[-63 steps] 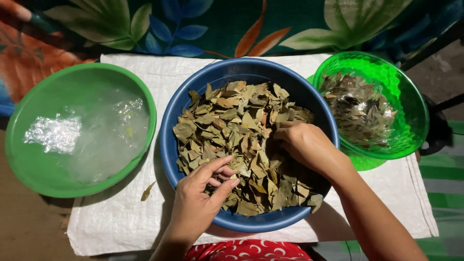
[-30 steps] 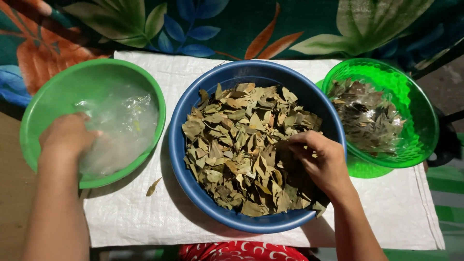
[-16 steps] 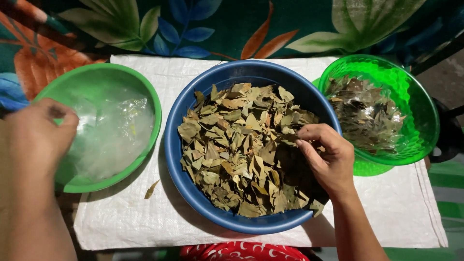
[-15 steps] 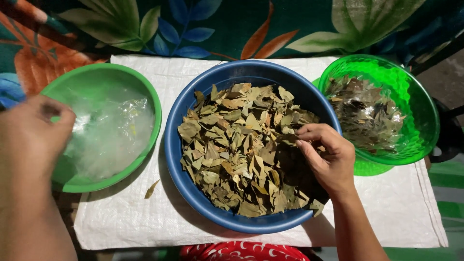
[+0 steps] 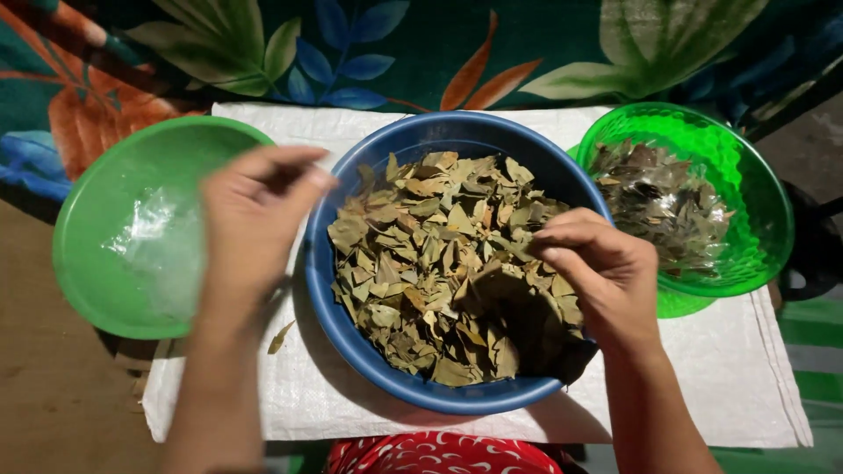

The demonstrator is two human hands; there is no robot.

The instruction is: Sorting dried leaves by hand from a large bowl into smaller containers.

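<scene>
A blue bowl (image 5: 369, 351) full of dry green-brown leaves (image 5: 421, 263) stands in the middle on a white woven sack (image 5: 720, 386). My right hand (image 5: 597, 272) rests among the leaves at the bowl's right side, its fingertips pinching at a leaf. My left hand (image 5: 255, 219) hovers blurred between the blue bowl and a solid green bowl (image 5: 88, 263) on the left, fingers loosely curled, nothing visible in it. That green bowl holds clear water or plastic film; I cannot tell which.
A translucent green bowl (image 5: 755, 211) at the right holds darker sorted leaves. One stray leaf (image 5: 281, 336) lies on the sack by the blue bowl. A leaf-patterned cloth (image 5: 395, 53) covers the far side. Bare brown floor shows at lower left.
My left hand has left the solid green bowl and swung right toward the blue bowl. My right hand has stayed in the leaves, shifting only slightly.
</scene>
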